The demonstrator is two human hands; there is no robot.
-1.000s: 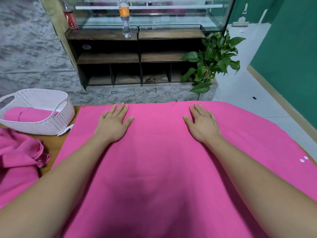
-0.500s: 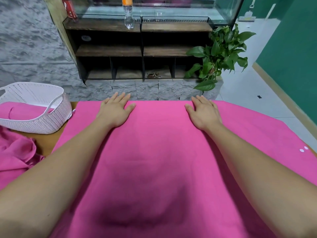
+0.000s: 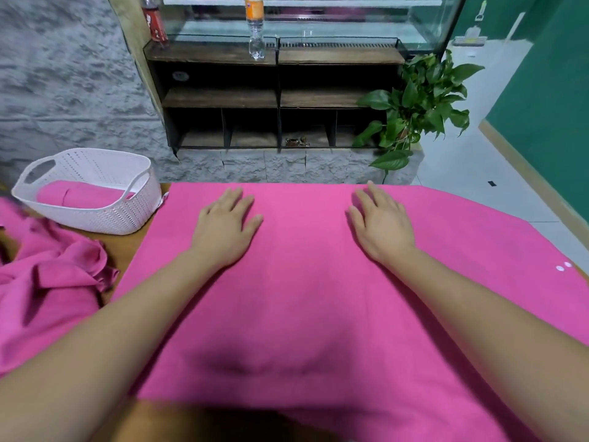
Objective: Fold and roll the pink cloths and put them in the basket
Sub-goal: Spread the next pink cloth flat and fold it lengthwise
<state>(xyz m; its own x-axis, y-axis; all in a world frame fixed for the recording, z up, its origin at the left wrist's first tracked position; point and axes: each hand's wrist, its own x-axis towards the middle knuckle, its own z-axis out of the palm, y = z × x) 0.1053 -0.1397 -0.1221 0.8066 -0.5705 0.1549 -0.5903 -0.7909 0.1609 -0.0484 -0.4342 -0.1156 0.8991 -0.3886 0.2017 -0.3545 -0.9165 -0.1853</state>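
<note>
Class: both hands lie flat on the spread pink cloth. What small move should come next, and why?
Probably pinch the far edge and fold it toward the body: the left hand and right hand rest flat near that edge, and the pink cloth lies spread out smooth, not yet rolled.

Left hand (image 3: 224, 229) and right hand (image 3: 382, 226) lie flat, fingers straight.

Single head-worn wide-angle view, facing forward and down, close above pink cloth (image 3: 302, 298)
</note>
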